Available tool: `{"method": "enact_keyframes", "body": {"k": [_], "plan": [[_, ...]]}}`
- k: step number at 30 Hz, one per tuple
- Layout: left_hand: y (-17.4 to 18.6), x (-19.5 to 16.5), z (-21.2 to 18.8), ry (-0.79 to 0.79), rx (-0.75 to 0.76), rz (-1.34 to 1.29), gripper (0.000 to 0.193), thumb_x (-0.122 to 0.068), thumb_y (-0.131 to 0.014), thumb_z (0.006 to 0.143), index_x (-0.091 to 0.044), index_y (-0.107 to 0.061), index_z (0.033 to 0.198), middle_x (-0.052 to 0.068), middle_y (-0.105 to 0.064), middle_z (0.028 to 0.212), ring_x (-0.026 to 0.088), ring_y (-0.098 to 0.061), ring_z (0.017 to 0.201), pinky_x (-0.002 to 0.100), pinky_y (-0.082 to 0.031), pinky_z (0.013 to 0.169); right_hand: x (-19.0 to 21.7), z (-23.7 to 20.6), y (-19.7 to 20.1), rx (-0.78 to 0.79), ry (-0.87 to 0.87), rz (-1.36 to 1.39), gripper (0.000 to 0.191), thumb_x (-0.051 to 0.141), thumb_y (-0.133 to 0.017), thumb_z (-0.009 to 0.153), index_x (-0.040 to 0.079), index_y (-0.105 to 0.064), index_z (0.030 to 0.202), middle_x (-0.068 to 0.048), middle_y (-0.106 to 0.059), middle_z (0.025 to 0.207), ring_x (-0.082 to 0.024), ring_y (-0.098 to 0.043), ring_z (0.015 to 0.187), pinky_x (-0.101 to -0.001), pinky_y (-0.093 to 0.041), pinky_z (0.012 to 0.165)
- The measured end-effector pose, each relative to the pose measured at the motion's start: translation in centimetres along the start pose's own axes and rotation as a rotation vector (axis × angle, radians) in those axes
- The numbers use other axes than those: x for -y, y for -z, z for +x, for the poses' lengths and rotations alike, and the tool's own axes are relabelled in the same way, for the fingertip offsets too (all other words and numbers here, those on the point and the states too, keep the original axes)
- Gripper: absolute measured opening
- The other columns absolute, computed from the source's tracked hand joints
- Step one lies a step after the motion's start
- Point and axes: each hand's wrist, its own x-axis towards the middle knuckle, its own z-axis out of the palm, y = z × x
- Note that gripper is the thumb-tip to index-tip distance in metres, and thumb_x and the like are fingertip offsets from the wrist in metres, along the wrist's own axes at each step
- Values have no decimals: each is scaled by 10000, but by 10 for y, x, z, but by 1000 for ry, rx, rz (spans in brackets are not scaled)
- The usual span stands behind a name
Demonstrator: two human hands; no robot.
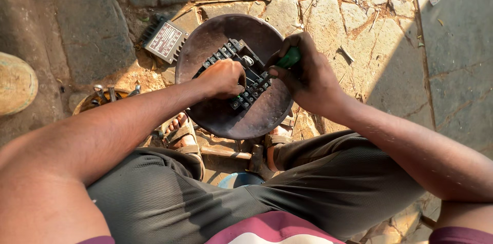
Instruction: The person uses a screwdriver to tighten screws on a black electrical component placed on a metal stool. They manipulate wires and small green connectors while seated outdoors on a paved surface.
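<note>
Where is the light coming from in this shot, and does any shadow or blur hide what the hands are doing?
Head view: hard low sun lights the stone paving and forearms, throwing long shadows across the ground at left and right. The metal pan lies partly shaded; the left hand covers part of the terminal block. The right hand with the green-handled screwdriver is sharp; the near arms bulge from wide-angle distortion.

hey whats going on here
A person sits over a round metal pan on a stone-paved ground. Their left hand presses down on a black terminal block lying in the pan, while the right hand grips a green-handled screwdriver with its tip at the block's screws. A hammer lies between their sandalled feet, and a small finned black electrical unit sits on the ground beside the pan.
</note>
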Motion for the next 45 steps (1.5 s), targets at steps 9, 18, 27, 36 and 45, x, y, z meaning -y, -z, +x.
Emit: {"method": "enact_keyframes", "body": {"k": [9,18,27,36,45], "plan": [[9,26,-44,-30,0,-32,186,-144,-713,744,-106,-827,886,201,-762,872,330,-760,849,413,-600,861,14,12,-46,124,44,198,291,-103,-611,1000,18,-398,1157,-155,-671,1136,-196,-674,1082,-314,-562,934],[17,32,-53,37,52,-25,166,-124,-729,771,-105,-823,906,159,-774,904,289,-771,844,409,-605,850,16,38,-34,343,113,146,295,-92,-618,978,12,-412,1161,-156,-663,1171,-225,-677,1187,-353,-592,980],[23,10,-53,22,12,-23,206,-124,-715,722,-105,-829,892,191,-764,879,333,-755,843,433,-596,837,48,26,-14,355,179,-242,317,168,-832,907,77,-646,1148,-123,-654,1148,-222,-698,1042,-363,-628,884],[23,3,-39,76,-35,9,207,-167,-751,707,-54,-788,876,226,-731,829,358,-739,810,449,-594,799,57,28,-8,257,388,0,332,-28,-720,837,72,-715,1153,-155,-671,1246,-302,-674,1145,-395,-610,923],[12,-4,-23,201,109,128,211,-114,-657,780,60,-687,894,221,-733,819,352,-767,753,460,-641,721,46,22,-9,173,425,6,369,-55,-696,860,29,-620,1211,-176,-672,1206,-288,-695,1100,-390,-609,893]]}}
